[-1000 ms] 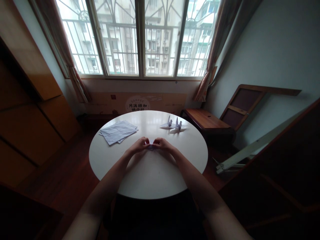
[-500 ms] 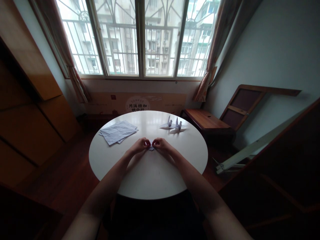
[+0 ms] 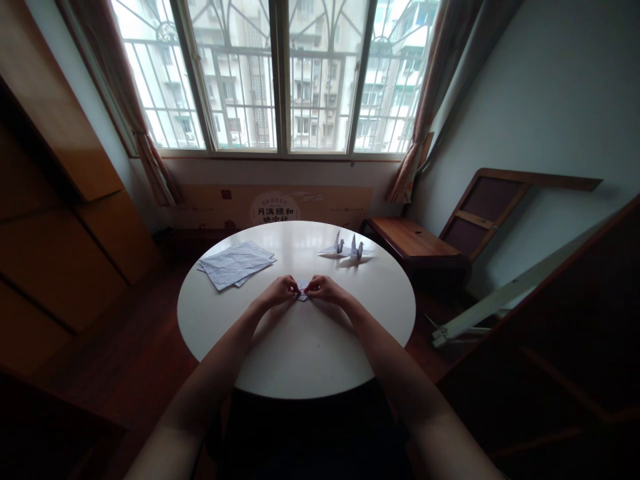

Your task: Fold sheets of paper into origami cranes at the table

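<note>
A small piece of folded paper (image 3: 303, 298) lies near the middle of the round white table (image 3: 310, 360), partly hidden by my fingers. From its left side my left hand (image 3: 284, 289) pinches it, fingers curled. My right hand (image 3: 321, 288) grips it from the right in a similar pinch, fingertips close to those of the left. Beyond my right hand stand two folded paper cranes (image 3: 357, 249), side by side with wings spread. Several creased paper sheets (image 3: 237, 263) lie in a loose stack beyond my left hand.
Past the far edge of the table, a printed cardboard box (image 3: 320, 200) lies below the barred window (image 3: 280, 80). A low wooden stool (image 3: 413, 239) stands at the right, with a wooden frame (image 3: 493, 207) against the wall. Wooden cabinets (image 3: 100, 247) line the left.
My fingers have shifted slightly on the folded paper, and a bit more of it shows between them. The cranes and the stacked sheets have stayed put.
</note>
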A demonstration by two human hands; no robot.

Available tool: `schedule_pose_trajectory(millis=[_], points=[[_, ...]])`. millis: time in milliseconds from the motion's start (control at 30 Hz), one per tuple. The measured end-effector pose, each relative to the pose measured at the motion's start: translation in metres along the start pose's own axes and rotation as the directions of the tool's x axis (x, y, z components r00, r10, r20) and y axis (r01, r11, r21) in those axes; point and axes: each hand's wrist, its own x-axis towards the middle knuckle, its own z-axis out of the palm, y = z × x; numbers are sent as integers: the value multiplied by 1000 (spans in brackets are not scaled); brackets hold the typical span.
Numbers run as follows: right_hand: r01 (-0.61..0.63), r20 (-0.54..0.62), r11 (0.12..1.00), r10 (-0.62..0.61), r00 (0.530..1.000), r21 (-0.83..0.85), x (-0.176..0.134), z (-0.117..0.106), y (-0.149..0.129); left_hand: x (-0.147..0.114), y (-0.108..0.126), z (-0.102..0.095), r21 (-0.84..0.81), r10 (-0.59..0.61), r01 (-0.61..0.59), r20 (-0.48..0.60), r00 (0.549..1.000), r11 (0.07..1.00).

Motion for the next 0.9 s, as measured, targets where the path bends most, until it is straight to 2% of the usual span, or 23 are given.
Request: schedule_pose_trajectory(millis=[333,700,900], points=[[0,-24,1000,0,1000,1,2,3,1,-1,4,-2,-16,-20,21,21,1000,1000],[-17,58,1000,16,998,8,1,-7,6,0,4,-2,-37,-50,52,52,997,998],[-36,80,999,35,996,14,-1,-14,8,-1,3,-2,-36,-20,22,55,998,999]])
